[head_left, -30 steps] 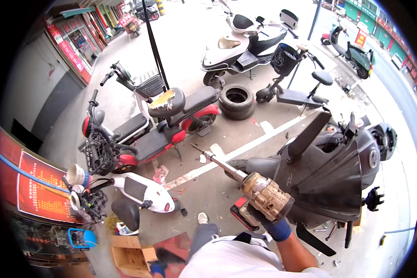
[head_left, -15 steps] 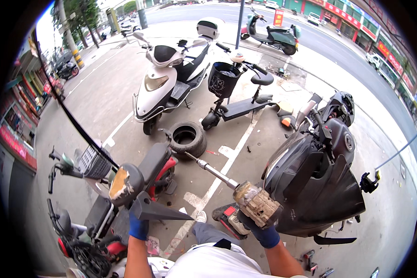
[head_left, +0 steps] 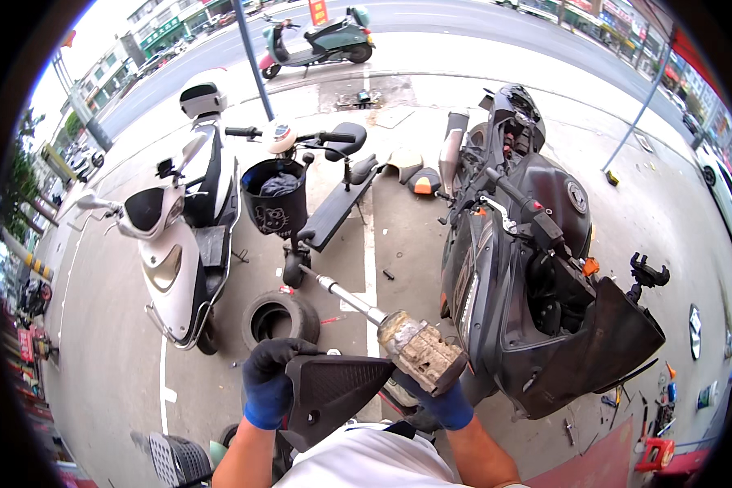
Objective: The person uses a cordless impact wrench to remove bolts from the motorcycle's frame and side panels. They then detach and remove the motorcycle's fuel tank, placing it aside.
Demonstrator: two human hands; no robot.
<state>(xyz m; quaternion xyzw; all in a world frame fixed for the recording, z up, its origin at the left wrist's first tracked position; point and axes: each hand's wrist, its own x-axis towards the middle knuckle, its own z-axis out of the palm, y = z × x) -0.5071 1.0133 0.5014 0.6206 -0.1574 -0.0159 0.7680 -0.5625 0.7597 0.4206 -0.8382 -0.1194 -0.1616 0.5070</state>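
Note:
My left hand (head_left: 268, 382), in a dark-and-blue glove, is closed on the edge of a black triangular plastic panel (head_left: 329, 390). My right hand (head_left: 439, 403), gloved alike, grips a worn, grimy power driver (head_left: 423, 350) with a long metal extension pointing forward and left. The panel's narrow end reaches right up to the driver; whether my right fingers also touch it is hidden. To the right stands a dark motorcycle (head_left: 537, 309) with an opened front fairing and exposed insides. Beyond the driver's tip is a small folding scooter (head_left: 333, 220) with a black basket (head_left: 272, 203).
A white scooter (head_left: 171, 252) stands left, near stacked tyres (head_left: 278, 313). A grey plastic basket (head_left: 175, 459) is at lower left. Loose tools (head_left: 659, 423) lie at lower right, with a mirror (head_left: 694, 329) above them. A pole (head_left: 252, 61) and green scooter (head_left: 317, 49) stand by the road.
The view has swung rightward toward the motorcycle and street, away from the red scooters. My left hand has risen from low in the view with the panel, which now sits beside the driver.

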